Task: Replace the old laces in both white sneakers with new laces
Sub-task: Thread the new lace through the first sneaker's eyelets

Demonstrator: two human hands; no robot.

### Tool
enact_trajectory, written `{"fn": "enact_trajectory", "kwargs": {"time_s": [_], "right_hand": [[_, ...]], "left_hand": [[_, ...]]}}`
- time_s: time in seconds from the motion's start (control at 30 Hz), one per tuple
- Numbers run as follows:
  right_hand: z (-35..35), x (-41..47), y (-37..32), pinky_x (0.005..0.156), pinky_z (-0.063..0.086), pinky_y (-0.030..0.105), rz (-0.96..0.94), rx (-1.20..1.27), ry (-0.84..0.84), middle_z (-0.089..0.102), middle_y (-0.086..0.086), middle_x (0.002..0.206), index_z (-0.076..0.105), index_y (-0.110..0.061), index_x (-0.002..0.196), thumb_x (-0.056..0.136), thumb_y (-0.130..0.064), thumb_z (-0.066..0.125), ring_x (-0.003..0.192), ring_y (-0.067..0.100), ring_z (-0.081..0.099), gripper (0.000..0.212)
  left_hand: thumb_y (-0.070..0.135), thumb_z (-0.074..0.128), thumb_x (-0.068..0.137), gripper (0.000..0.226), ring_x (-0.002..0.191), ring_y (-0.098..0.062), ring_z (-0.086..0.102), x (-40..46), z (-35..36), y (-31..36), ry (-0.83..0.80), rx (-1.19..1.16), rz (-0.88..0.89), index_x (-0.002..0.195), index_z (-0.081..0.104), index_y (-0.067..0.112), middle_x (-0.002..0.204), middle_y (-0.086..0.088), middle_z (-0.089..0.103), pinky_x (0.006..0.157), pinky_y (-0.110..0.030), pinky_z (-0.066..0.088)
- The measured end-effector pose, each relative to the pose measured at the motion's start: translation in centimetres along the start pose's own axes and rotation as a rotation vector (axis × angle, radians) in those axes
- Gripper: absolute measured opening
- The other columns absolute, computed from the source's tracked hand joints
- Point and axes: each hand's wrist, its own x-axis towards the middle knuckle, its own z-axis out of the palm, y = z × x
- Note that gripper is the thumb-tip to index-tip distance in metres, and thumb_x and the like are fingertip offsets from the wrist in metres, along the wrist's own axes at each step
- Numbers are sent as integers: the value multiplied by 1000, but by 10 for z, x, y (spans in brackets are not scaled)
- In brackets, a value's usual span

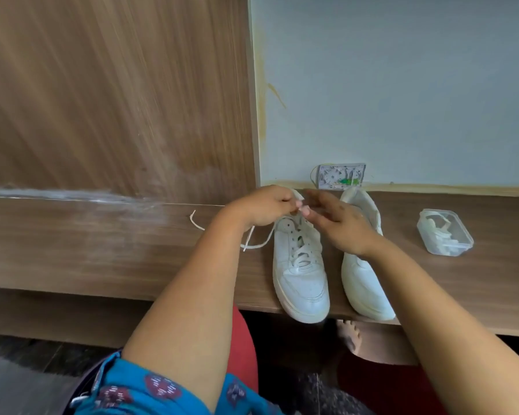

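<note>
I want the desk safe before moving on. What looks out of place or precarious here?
Both white sneakers' toes, left sneaker and right sneaker, overhang the desk edge.

both arms reach forward, left hand (264, 206) and right hand (334, 224) fingertips pinched together, nearly touching.

No text, brand or number could be read anywhere. The small box (341, 176) on the wall bore green and grey markings too blurred to make out, and the sneakers (300, 265) showed no legible logo.
</note>
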Motion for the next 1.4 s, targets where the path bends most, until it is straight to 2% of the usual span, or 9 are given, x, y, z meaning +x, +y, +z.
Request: {"fn": "enact_trajectory", "kwargs": {"time_s": [0.1, 0.17, 0.33, 0.43, 0.6, 0.73, 0.9, 1.03, 1.4], "right_hand": [[2, 7, 0, 69, 43, 18, -125, -37, 75, 66, -10, 80, 64, -26, 95, 98, -27, 53, 76, -3, 63, 11], [-13, 10, 16, 58, 35, 20, -80, -150, 155, 63, -5, 69, 59, -28, 74, 97, -21, 55, 66, 4, 58, 24], [-28, 2, 33, 69, 38, 12, 41, -246, 35, 63, -3, 90, 65, -15, 101, 98, -35, 51, 87, 16, 57, 25], [-2, 5, 15, 85, 43, 25, 10, 131, 4, 65, -10, 103, 63, -25, 117, 100, -41, 45, 95, 7, 58, 29], [19, 7, 8, 46, 32, 21, 187, 738, 132, 60, 1, 67, 69, -11, 77, 92, -27, 62, 45, 6, 38, 23], [18, 11, 32, 62, 50, 28, 254, 552, 208, 68, 3, 73, 72, -18, 71, 86, -32, 70, 64, 7, 60, 21], [27, 18, 35, 66, 47, 24, 189, 153, 233, 65, -21, 61, 72, -28, 74, 82, -39, 74, 65, 2, 60, 13], [40, 18, 36, 61, 43, 22, 107, -24, 258, 63, -13, 68, 70, -26, 79, 79, -36, 77, 62, 2, 56, 12], [65, 26, 40, 66, 42, 33, 60, -272, 315, 58, 11, 101, 62, -7, 103, 97, -21, 52, 87, 27, 58, 19]], "left_hand": [[33, 53, 99, 27, 75, -9, 46, 0, 1, 5, 15, -44, 9, 79, 63, 17, 77, 3, 53, 69, -24, 37], [33, 52, 99, 30, 76, -10, 46, 1, -5, -1, 66, -103, -2, 74, 61, 20, 77, 3, 54, 71, -25, 39], [31, 55, 98, 27, 78, -7, 52, 3, -5, -8, 47, -57, -27, 75, 63, 20, 81, 5, 58, 74, -21, 40], [24, 62, 94, 17, 70, -7, 59, 9, 11, 6, 3, 9, 26, 83, 67, 12, 76, 3, 67, 71, -24, 46], [25, 85, 71, 23, 54, -13, 61, 16, 9, 4, 319, -123, -15, 69, 67, 11, 65, -8, 69, 60, -24, 52], [20, 78, 82, 24, 51, -13, 57, 18, -7, -12, 548, -408, -159, 70, 61, 8, 67, -6, 67, 52, -23, 50], [30, 73, 86, 33, 64, -18, 68, 35, 23, -15, 191, -237, -438, 84, 64, -1, 70, -8, 66, 71, -28, 60], [42, 70, 86, 45, 74, -24, 72, 45, 38, -21, 129, -166, -500, 95, 62, -1, 73, -11, 67, 79, -36, 60], [15, 61, 92, 37, 95, -34, 69, 39, 27, -23, -16, -342, -508, 113, 56, -14, 104, -30, 67, 76, -29, 58]]}}
